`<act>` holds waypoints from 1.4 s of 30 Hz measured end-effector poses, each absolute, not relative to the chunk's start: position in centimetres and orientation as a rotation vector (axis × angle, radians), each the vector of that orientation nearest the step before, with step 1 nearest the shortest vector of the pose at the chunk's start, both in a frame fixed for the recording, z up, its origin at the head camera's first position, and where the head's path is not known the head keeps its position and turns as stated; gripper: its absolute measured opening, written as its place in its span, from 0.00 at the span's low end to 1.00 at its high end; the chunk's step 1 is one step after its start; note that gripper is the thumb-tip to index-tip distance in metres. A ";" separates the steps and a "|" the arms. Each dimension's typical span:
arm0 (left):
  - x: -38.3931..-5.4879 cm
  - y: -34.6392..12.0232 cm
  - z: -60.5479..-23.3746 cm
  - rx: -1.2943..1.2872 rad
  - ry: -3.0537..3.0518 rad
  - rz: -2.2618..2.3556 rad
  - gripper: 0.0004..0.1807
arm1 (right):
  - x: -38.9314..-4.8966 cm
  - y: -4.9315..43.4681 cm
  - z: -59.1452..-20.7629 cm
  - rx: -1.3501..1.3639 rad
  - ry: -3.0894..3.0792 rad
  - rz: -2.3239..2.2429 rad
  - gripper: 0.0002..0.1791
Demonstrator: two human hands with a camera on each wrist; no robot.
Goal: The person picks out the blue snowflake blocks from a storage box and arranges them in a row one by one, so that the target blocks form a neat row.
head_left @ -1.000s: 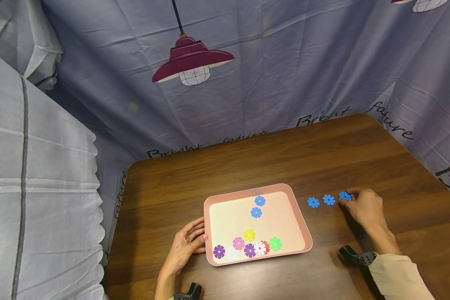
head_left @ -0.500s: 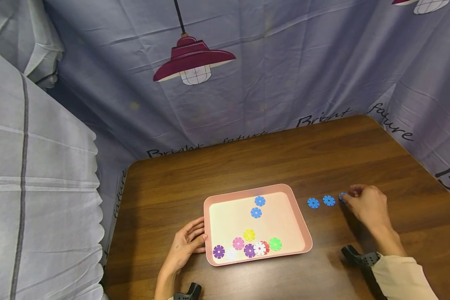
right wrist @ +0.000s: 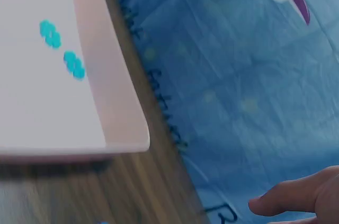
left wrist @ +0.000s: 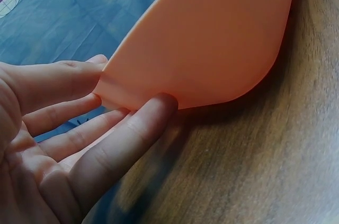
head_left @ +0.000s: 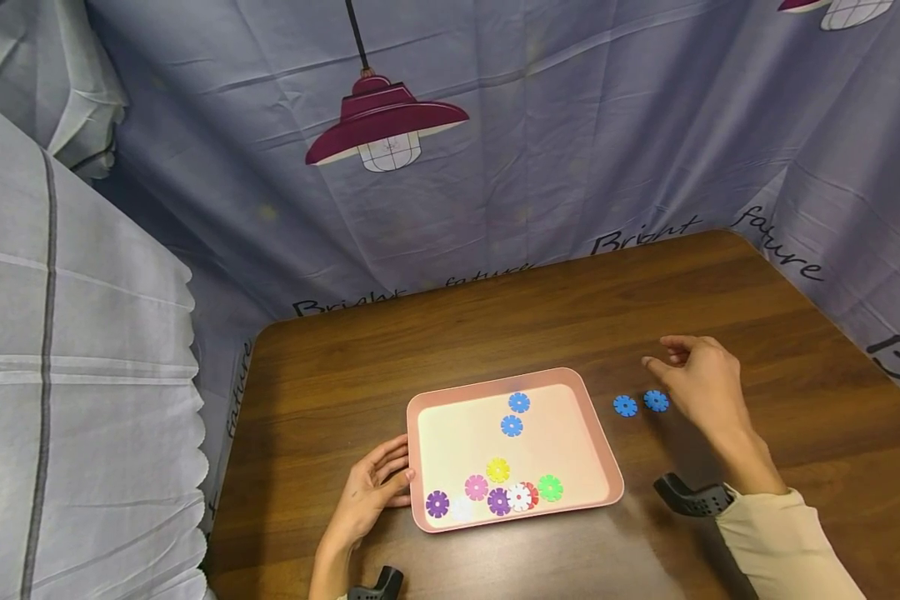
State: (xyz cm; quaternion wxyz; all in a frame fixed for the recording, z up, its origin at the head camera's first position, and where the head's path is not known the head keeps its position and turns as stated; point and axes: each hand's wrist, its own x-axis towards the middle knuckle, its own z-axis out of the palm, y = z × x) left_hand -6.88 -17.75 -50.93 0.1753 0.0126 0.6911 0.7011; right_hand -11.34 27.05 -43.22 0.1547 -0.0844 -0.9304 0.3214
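Note:
In the head view, a pink tray (head_left: pixel 611 467) holds several notched plastic discs. My left hand (head_left: pixel 371 483) touches the tray's left wall, its fingers fairly straight against the side (left wrist: pixel 212 38) in the left wrist view. To the right of the tray, two blue notched discs (head_left: pixel 626 406) lie side by side on the wood. Above and just right of them hovers my right hand (head_left: pixel 701 383), its fingers loosely bent, with nothing visible between fingertips and thumb. The spot where a third blue disc lay is covered by this hand.
Inside the tray, two blue discs (head_left: pixel 519 402) sit near the back. Yellow (head_left: pixel 498 470), pink (head_left: pixel 476 487), purple, white, red and green (head_left: pixel 550 487) discs gather along the front; the red one is partly under a white one. A curtain (head_left: pixel 495 167) hangs behind the wooden table (head_left: pixel 345 367).
My right hand has let go of the third blue disc, lifted, and shifted left and away from me. The left hand and tray stay put.

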 end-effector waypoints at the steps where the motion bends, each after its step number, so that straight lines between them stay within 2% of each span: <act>1: -6.9 -17.8 -51.0 0.033 1.958 1.986 0.32 | -11.5 26.6 -43.1 -0.241 -2.665 0.938 0.23; 9: -6.8 -17.8 -51.0 0.028 1.954 1.990 0.32 | -12.0 22.6 -42.9 -0.203 -2.689 1.054 0.24; 21: -6.7 -18.0 -50.9 0.033 1.955 1.983 0.32 | -12.0 17.9 -44.4 -0.118 -2.727 1.162 0.18; 28: -6.8 -18.0 -50.9 0.027 1.954 1.988 0.32 | -11.9 15.5 -45.7 -0.116 -2.772 1.205 0.20; 42: -6.9 -17.9 -51.0 0.043 1.949 1.987 0.31 | -11.3 12.6 -47.9 0.004 -2.817 1.190 0.19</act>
